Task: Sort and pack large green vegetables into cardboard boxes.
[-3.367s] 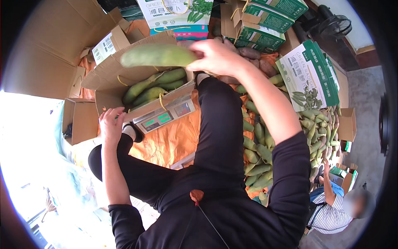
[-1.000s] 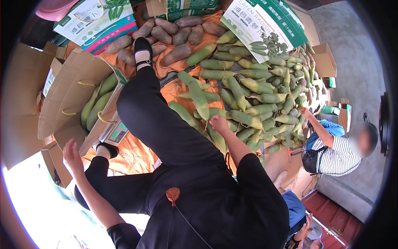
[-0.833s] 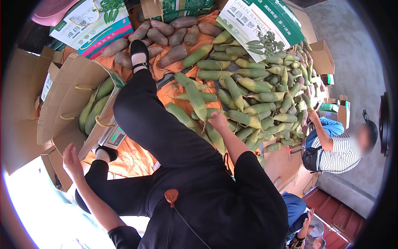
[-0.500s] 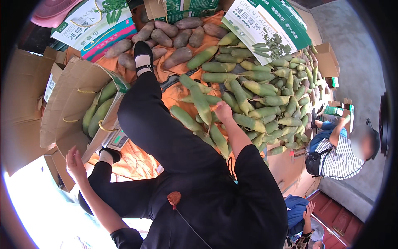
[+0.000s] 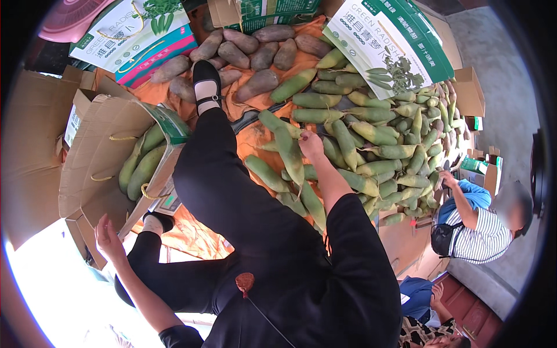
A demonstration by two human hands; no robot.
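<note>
My right hand point(image 5: 312, 146) reaches over a loose group of green radishes, its fingers closed at the tapered end of a green radish point(image 5: 277, 122). Another long radish point(image 5: 289, 155) lies across that one, just left of the hand. My left hand point(image 5: 108, 239) is raised with loosely curled fingers apart, holding nothing. It is beside the near edge of an open cardboard carton point(image 5: 96, 152). Inside the carton lie several green radishes point(image 5: 143, 168), and yellow cord handles show on its walls.
A large heap of green radishes point(image 5: 380, 136) spreads to the right. Purplish-brown radishes point(image 5: 258, 84) lie at the back on an orange sheet point(image 5: 203, 232). Printed boxes point(image 5: 394, 43) stand behind. A scale point(image 5: 169, 202) sits by the carton. Another person point(image 5: 481, 226) works at the far right.
My right hand has moved a little away from my body, to the end of a radish. My left hand stays raised beside the carton. The view has shifted slightly.
</note>
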